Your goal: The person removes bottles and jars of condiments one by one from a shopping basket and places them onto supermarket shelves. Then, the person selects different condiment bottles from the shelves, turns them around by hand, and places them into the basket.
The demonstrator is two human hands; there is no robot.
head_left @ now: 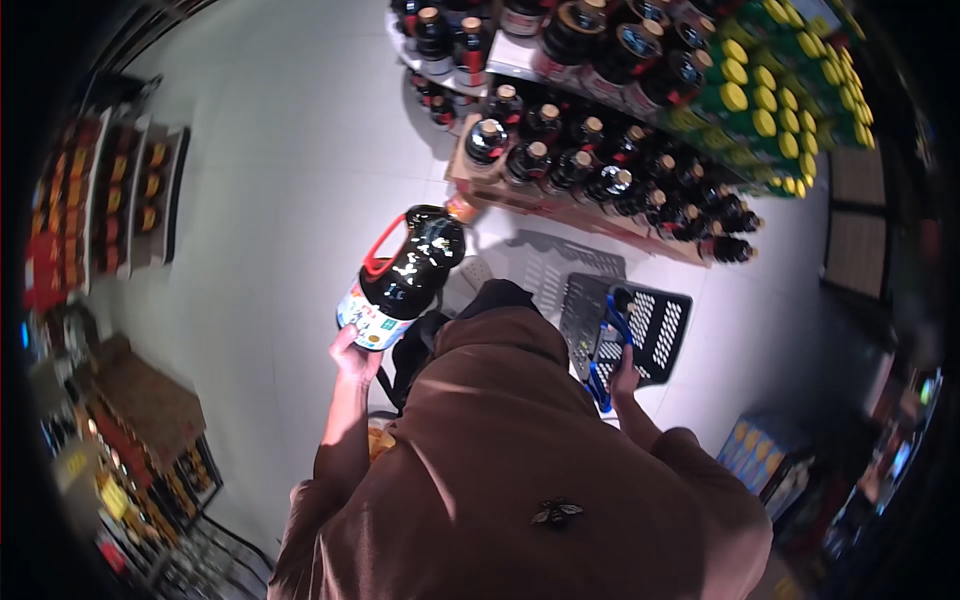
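Note:
My left hand (352, 356) grips the bottom of a big dark jug (405, 272) with a red handle and a label, held tilted out toward the shelf. My right hand (625, 380) is closed on the blue handle of a black shopping basket (640, 325), which hangs at my right side and looks empty inside. My brown sleeves and hooded top fill the lower middle of the view.
A low shelf (560, 205) ahead carries several dark bottles with tan caps; green bottles with yellow caps (770, 110) stand at the upper right. More racks of goods (110, 200) line the left. Pale tiled floor (290, 150) stretches between them.

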